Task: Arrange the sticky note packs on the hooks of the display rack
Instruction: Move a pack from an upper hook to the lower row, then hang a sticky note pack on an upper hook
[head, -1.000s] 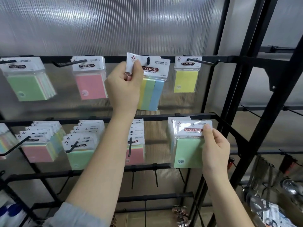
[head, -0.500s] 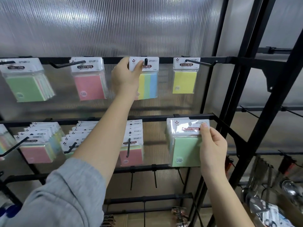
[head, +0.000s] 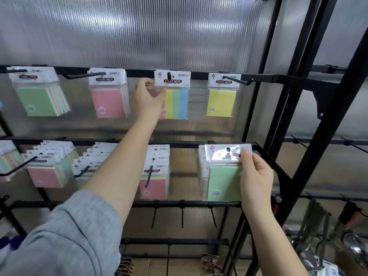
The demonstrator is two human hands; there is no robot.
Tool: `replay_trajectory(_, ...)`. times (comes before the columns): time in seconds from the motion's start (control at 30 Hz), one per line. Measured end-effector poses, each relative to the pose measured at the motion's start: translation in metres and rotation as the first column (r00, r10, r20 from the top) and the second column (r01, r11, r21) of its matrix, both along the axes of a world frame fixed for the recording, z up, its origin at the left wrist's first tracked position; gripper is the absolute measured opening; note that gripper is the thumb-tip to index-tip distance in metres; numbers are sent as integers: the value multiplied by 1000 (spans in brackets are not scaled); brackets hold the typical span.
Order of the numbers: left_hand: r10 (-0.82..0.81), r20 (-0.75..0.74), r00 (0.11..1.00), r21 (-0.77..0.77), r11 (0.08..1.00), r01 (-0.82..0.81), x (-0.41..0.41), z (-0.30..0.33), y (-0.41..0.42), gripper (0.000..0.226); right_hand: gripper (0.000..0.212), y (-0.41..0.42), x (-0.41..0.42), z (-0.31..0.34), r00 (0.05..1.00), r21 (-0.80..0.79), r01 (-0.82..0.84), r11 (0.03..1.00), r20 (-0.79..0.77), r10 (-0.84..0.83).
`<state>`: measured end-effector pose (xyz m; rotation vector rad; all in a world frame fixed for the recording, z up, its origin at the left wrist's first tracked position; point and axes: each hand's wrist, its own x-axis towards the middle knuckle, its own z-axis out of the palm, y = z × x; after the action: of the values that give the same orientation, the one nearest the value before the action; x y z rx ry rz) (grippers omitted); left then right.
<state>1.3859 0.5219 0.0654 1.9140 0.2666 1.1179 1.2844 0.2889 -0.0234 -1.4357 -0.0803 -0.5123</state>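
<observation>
A striped pack [head: 177,102] of yellow, green and blue sticky notes hangs on a top-row hook [head: 169,76] of the black display rack [head: 199,74]. My left hand [head: 146,100] pinches the lower left corner of its white header card. My right hand [head: 255,176] grips a bundle of green packs [head: 221,176] by its right edge, held in front of the middle rail at the right. I cannot tell whether that bundle is on a hook.
The top row also holds green packs [head: 39,98], a pink pack [head: 108,102] and a yellow pack [head: 221,102]. The middle row hooks carry several packs [head: 45,172] each, including a pink-fronted stack [head: 154,184]. Bare hooks [head: 182,216] hang below. Metal utensils [head: 354,248] hang at lower right.
My left hand slid the striped pack back along the top hook until it hangs straight, then dropped to the card's lower left corner. My right hand kept the green bundle almost still.
</observation>
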Motion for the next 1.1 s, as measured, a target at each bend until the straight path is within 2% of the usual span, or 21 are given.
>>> replay_trajectory(0.13,-7,-78,997,21,1000,8,-23,-25,10,22,41,-7,-5,-1,999,-12,-48,999,-9,48)
replay_trajectory(0.27,18,-183,983,24,1000,-14,-55,-47,21,26,43,-7,-13,0,993,-47,-109,993,-39,108)
replay_trajectory(0.5,68,-299,952,28,998,-62,-103,-65,62,22,45,20,-35,2,993,-106,-116,988,-35,113)
replay_trajectory(0.7,123,-366,922,75,992,-102,-137,-79,129,14,47,77,-57,-2,997,-116,-74,990,-32,71)
replay_trajectory(0.9,138,-459,878,95,990,-106,-165,-100,216,15,48,161,-80,-14,999,-80,4,997,-48,-8)
replay_trajectory(1.1,27,-523,852,131,990,48,-191,-112,283,4,54,250,-114,-19,999,-37,19,999,-50,-21)
